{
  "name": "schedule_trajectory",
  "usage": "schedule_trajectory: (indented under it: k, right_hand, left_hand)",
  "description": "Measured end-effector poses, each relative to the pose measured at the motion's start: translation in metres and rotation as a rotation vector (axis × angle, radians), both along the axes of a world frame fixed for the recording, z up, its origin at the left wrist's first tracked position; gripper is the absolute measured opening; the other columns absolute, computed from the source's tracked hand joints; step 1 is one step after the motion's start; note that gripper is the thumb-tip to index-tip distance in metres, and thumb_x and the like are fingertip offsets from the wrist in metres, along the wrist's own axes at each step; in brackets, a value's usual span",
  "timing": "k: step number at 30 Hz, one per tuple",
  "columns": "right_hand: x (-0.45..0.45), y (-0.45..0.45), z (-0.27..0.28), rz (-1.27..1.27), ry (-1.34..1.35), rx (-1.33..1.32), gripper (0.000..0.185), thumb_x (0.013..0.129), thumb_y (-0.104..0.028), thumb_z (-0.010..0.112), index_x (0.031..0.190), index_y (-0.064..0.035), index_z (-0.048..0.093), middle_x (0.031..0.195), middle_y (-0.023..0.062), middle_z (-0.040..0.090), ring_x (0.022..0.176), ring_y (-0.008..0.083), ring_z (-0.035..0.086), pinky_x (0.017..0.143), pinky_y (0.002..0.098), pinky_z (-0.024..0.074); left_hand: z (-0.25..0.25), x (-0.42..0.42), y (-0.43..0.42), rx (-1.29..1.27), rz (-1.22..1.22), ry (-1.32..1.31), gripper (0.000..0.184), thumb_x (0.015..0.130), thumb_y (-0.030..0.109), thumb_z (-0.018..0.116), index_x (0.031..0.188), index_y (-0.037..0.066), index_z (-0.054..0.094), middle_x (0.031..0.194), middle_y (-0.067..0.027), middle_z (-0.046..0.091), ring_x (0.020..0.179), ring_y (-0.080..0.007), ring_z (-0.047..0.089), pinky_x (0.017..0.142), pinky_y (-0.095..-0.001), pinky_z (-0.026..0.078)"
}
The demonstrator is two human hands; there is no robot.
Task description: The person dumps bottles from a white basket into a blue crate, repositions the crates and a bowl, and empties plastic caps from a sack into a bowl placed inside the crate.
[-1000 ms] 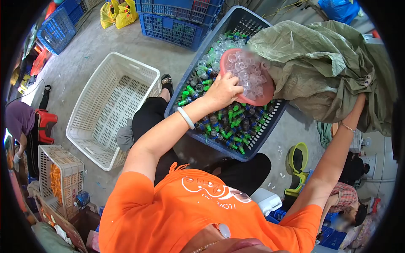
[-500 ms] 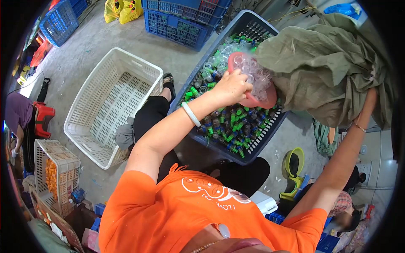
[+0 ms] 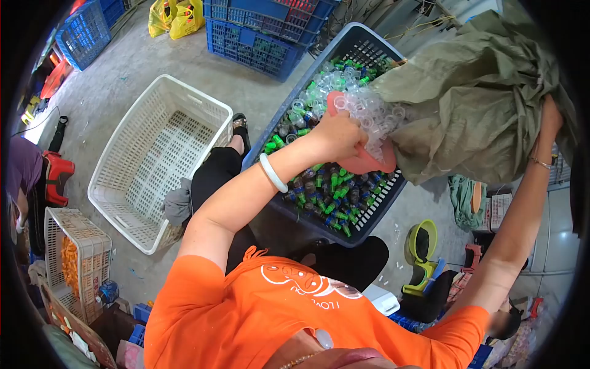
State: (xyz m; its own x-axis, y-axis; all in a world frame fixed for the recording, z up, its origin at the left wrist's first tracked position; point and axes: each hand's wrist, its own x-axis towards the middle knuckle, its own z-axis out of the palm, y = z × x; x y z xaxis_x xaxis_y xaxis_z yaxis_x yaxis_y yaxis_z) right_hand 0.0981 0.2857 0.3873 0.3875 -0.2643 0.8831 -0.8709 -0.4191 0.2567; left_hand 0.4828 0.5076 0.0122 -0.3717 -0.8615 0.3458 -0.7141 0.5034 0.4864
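My left hand [image 3: 339,136] grips the near rim of a pink basin [image 3: 372,161], which is tilted over a dark blue crate [image 3: 369,224]. Clear plastic cups [image 3: 369,114] fill the basin and lie beyond it in the crate. Small dark bottles with green caps [image 3: 335,184] cover the near part of the crate. My right hand [image 3: 551,117], raised at the right, is closed on a fold of a big olive-green sack [image 3: 473,104]. The sack's mouth hangs over the crate's right side, beside the cups.
A white plastic crate [image 3: 161,157] with a grey cloth on its edge stands to the left. Blue crates [image 3: 246,46] are stacked at the top, near yellow bags [image 3: 186,18]. A person in purple [image 3: 24,166] is at the far left, and another person is partly visible at lower right.
The sack and my right hand have risen, and the sack's mouth has moved over the cups. The basin has tipped further, and cups now spread past its far side.
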Motion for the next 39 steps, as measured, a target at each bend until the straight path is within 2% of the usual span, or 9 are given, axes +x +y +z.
schedule_trajectory:
  k: [3, 12, 20, 22, 26, 32, 35, 37, 39]
  right_hand:
    - [0.000, -0.007, 0.013, -0.014, 0.019, -0.004, 0.056, 0.082, -0.038, 0.055, 0.124, -0.0006, 0.049, 0.133, 0.0126, 0.046, 0.123, 0.0254, 0.042, 0.101, 0.0323, 0.0304]
    - [-0.028, -0.008, 0.050, -0.126, -0.082, 0.006, 0.059, 0.078, -0.041, 0.058, 0.120, -0.0001, 0.053, 0.130, 0.0138, 0.049, 0.121, 0.0276, 0.044, 0.100, 0.0335, 0.0328]
    - [-0.009, 0.023, 0.063, -0.498, -0.286, -0.023, 0.062, 0.077, -0.043, 0.059, 0.120, 0.0015, 0.052, 0.128, 0.0146, 0.050, 0.120, 0.0295, 0.044, 0.098, 0.0342, 0.0345]
    - [0.008, 0.028, 0.048, -0.299, -0.273, -0.102, 0.061, 0.077, -0.043, 0.060, 0.118, 0.0020, 0.053, 0.127, 0.0149, 0.051, 0.119, 0.0299, 0.046, 0.097, 0.0344, 0.0354]
    - [-0.022, 0.005, 0.046, -0.211, -0.305, -0.110, 0.064, 0.075, -0.047, 0.060, 0.114, 0.0034, 0.056, 0.125, 0.0169, 0.053, 0.117, 0.0308, 0.047, 0.094, 0.0356, 0.0367]
    - [-0.039, -0.004, 0.038, -0.232, -0.627, -0.030, 0.063, 0.074, -0.052, 0.060, 0.106, 0.0026, 0.061, 0.117, 0.0200, 0.056, 0.110, 0.0335, 0.051, 0.090, 0.0384, 0.0400]
    - [-0.055, -0.002, 0.013, -0.339, -0.808, 0.096, 0.060, 0.074, -0.053, 0.060, 0.100, 0.0006, 0.064, 0.112, 0.0216, 0.058, 0.105, 0.0356, 0.054, 0.087, 0.0403, 0.0423]
    - [-0.065, -0.003, -0.005, -0.460, -0.879, 0.141, 0.070, 0.070, -0.061, 0.060, 0.087, 0.0072, 0.065, 0.101, 0.0236, 0.063, 0.100, 0.0338, 0.058, 0.083, 0.0394, 0.0437]
    - [-0.054, 0.012, -0.034, -0.398, -1.061, 0.143, 0.070, 0.068, -0.061, 0.061, 0.087, 0.0061, 0.065, 0.099, 0.0233, 0.063, 0.098, 0.0326, 0.059, 0.082, 0.0394, 0.0446]
  left_hand:
    - [-0.005, 0.003, -0.004, 0.080, -0.035, 0.048, 0.019, 0.070, 0.020, 0.067, 0.088, 0.015, 0.064, 0.094, -0.0069, 0.056, 0.099, -0.0307, 0.049, 0.080, -0.0470, 0.040]
    - [-0.002, 0.006, 0.002, -0.012, -0.023, 0.034, 0.018, 0.069, 0.020, 0.067, 0.086, 0.014, 0.065, 0.092, -0.0065, 0.056, 0.097, -0.0301, 0.050, 0.077, -0.0468, 0.040]
    - [-0.010, 0.008, 0.013, -0.034, -0.031, 0.056, 0.018, 0.068, 0.021, 0.068, 0.085, 0.014, 0.065, 0.088, -0.0054, 0.056, 0.095, -0.0299, 0.050, 0.076, -0.0462, 0.040]
    - [-0.013, 0.003, 0.014, -0.065, -0.001, 0.057, 0.018, 0.067, 0.022, 0.067, 0.083, 0.015, 0.065, 0.086, -0.0051, 0.056, 0.095, -0.0299, 0.050, 0.075, -0.0462, 0.040]
    - [-0.035, -0.005, 0.011, -0.172, 0.081, -0.025, 0.017, 0.065, 0.024, 0.066, 0.080, 0.016, 0.064, 0.082, -0.0052, 0.056, 0.093, -0.0297, 0.051, 0.074, -0.0461, 0.040]
    - [-0.045, -0.013, 0.018, -0.388, 0.160, 0.038, 0.016, 0.065, 0.022, 0.066, 0.079, 0.016, 0.064, 0.083, -0.0040, 0.054, 0.088, -0.0254, 0.049, 0.077, -0.0448, 0.038]
    - [-0.055, -0.014, 0.016, -0.400, 0.172, 0.056, 0.018, 0.065, 0.021, 0.068, 0.081, 0.016, 0.063, 0.085, -0.0040, 0.052, 0.090, -0.0252, 0.048, 0.079, -0.0445, 0.036]
    - [-0.059, -0.011, 0.015, -0.403, 0.159, 0.104, 0.020, 0.064, 0.021, 0.070, 0.082, 0.015, 0.063, 0.086, -0.0042, 0.051, 0.090, -0.0254, 0.048, 0.080, -0.0452, 0.036]
    - [-0.057, -0.008, 0.012, -0.409, 0.153, 0.125, 0.021, 0.064, 0.021, 0.070, 0.083, 0.015, 0.063, 0.087, -0.0043, 0.051, 0.091, -0.0254, 0.047, 0.081, -0.0455, 0.035]
